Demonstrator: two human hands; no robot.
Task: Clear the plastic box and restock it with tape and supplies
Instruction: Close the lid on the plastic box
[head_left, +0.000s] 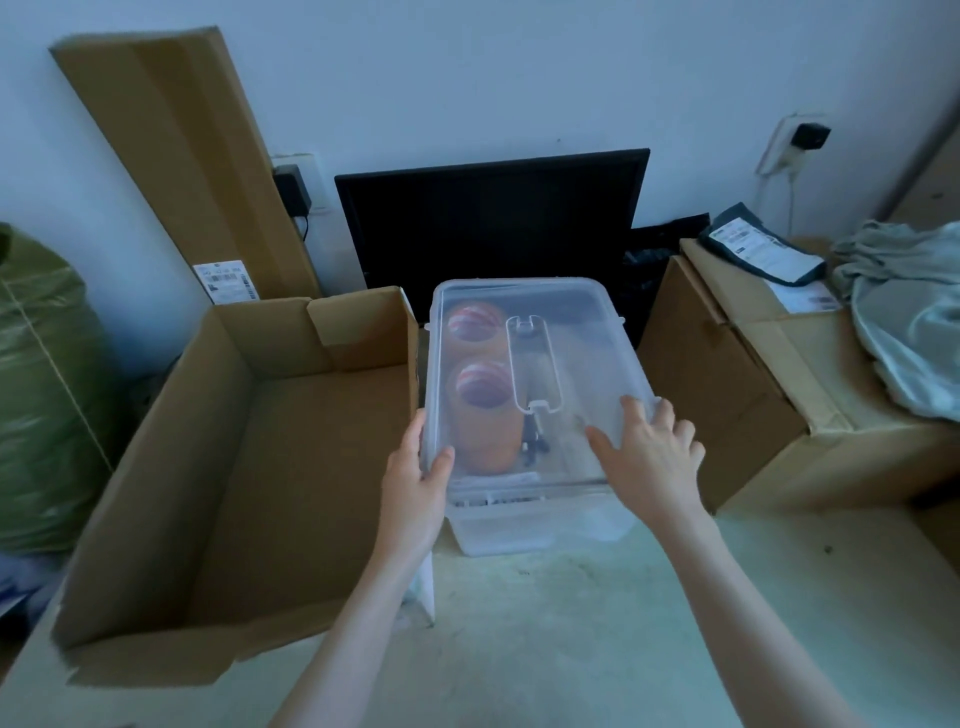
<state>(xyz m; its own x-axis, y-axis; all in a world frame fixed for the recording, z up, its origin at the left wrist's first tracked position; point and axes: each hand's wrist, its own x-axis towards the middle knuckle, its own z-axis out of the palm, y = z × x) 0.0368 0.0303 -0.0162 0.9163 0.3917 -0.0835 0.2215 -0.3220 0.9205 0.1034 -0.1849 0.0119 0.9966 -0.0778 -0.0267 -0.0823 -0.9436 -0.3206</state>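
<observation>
A clear plastic box (540, 525) stands on the floor in the middle of the view. Its clear lid (582, 343), with a flat handle down the middle, is held over the box and tilted, near end raised. My left hand (415, 488) grips the lid's near left corner, thumb on top. My right hand (649, 452) holds the near right edge with fingers spread flat on the lid. Through the lid I see two orange-brown tape rolls (480, 395) on the box's left side and a small dark item (535, 441) beside them.
A large open cardboard box (249, 467) lies just left of the plastic box. Closed cardboard boxes (727, 395) with a parcel bag and cloth on top stand to the right. A black monitor (493, 218) leans on the wall behind. A green sack (41, 395) sits far left.
</observation>
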